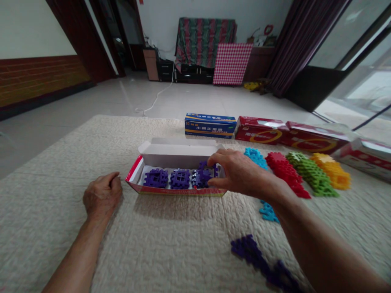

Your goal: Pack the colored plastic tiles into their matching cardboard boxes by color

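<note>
I view the scene through the head camera. The right hand (233, 169) is at the right end of an open box (180, 192); its thumb and forefinger are drawn together around a purple piece (203, 166). The left hand (103, 193) rests on the beige cover (171, 244), left of the box, fingers curled in, with nothing visible in its grasp. The box lies lengthwise from left to right, its white flap (180, 147) raised along the far side. Inside it I identify a left purple stack (155, 178), a middle purple stack (180, 179) and further pieces, partly covered by the right hand. Loose purple parts (252, 252) lie on the cover at near right. To the right of the box I note four rows: light blue pieces (255, 156), partly hidden by the right forearm, then red pieces (285, 173), green pieces (310, 173) and yellow pieces (332, 171). On the far side, a blue box (210, 126) stands left of two red boxes (261, 130); a red-and-white box (369, 156) is at far right.
</note>
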Motion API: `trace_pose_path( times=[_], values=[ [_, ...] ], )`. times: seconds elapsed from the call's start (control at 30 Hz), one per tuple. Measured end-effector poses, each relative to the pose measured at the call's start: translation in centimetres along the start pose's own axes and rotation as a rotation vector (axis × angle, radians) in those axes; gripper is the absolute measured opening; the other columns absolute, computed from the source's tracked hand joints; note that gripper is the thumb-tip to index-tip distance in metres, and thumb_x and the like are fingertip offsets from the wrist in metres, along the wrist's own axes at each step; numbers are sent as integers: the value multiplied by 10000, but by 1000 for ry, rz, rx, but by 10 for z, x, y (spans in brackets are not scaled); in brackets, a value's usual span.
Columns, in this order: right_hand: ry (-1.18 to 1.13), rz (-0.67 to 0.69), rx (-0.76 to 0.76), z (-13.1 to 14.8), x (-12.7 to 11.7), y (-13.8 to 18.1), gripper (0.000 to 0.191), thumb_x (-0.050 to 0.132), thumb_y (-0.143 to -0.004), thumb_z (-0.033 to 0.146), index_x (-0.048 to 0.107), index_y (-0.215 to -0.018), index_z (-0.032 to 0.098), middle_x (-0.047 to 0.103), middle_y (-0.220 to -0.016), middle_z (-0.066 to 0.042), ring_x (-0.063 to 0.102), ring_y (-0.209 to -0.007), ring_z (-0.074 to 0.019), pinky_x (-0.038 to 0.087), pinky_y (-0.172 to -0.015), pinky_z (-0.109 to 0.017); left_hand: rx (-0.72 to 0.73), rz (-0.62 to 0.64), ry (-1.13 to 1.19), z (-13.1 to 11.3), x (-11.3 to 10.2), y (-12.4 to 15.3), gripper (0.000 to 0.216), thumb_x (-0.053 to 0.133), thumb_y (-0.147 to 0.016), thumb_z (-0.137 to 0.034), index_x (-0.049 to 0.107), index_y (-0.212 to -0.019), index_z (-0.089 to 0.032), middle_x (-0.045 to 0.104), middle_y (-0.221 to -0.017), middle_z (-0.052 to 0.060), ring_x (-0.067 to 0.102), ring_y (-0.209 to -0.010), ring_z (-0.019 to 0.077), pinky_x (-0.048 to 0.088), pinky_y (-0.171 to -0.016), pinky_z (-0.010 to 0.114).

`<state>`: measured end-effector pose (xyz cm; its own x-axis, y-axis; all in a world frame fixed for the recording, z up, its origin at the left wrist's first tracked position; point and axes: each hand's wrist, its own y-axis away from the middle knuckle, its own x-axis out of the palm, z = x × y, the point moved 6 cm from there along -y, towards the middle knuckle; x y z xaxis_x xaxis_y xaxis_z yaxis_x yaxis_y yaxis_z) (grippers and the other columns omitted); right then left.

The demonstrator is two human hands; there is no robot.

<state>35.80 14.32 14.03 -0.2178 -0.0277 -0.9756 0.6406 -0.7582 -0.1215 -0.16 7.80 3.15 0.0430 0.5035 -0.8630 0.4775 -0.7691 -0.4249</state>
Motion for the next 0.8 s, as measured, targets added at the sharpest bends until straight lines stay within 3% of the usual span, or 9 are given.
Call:
trace_pose_path(
  times=[0.17,0.3,0.53,0.67,0.8],
  values=[
    [-46,-18,17,-1,-2,1,279,771,-749,296,690,-984,168,682,-1012,-90,623,-873,-206,475,-789,-323,-3,18,-27,0,1,0,440,420,-914,-340,744,-1133,-138,747,-1116,135,676,-977,257,483,-822,344],
    [-102,-196,24,-13,-18,14,209,749,-785,319,669,-926,185,678,-999,-77,626,-865,-194,480,-780,-321,-20,19,-18,1,1,0,451,415,-909,-358,743,-1134,-145,743,-1137,135,674,-984,275,485,-809,358],
    [-89,-390,199,-80,-32,55,147,582,-862,295,687,-819,201,710,-825,-50,639,-748,-178,486,-729,-331,-45,21,-46,4,0,0,460,400,-890,-387,743,-1125,-191,746,-1130,94,670,-998,266,501,-823,362],
    [-74,-351,260,-106,-15,54,141,570,-844,216,707,-823,188,730,-856,-57,659,-791,-184,484,-761,-321,-89,75,-72,5,0,-1,493,377,-885,-429,734,-1154,-221,734,-1184,78,670,-1038,290,510,-832,387],
    [-16,-236,272,-106,11,39,187,592,-863,246,716,-976,165,735,-970,-93,662,-903,-211,470,-834,-327,-131,127,-82,3,-2,0,535,350,-891,-462,727,-1188,-227,709,-1254,88,651,-1130,331,504,-914,435]
  ],
)
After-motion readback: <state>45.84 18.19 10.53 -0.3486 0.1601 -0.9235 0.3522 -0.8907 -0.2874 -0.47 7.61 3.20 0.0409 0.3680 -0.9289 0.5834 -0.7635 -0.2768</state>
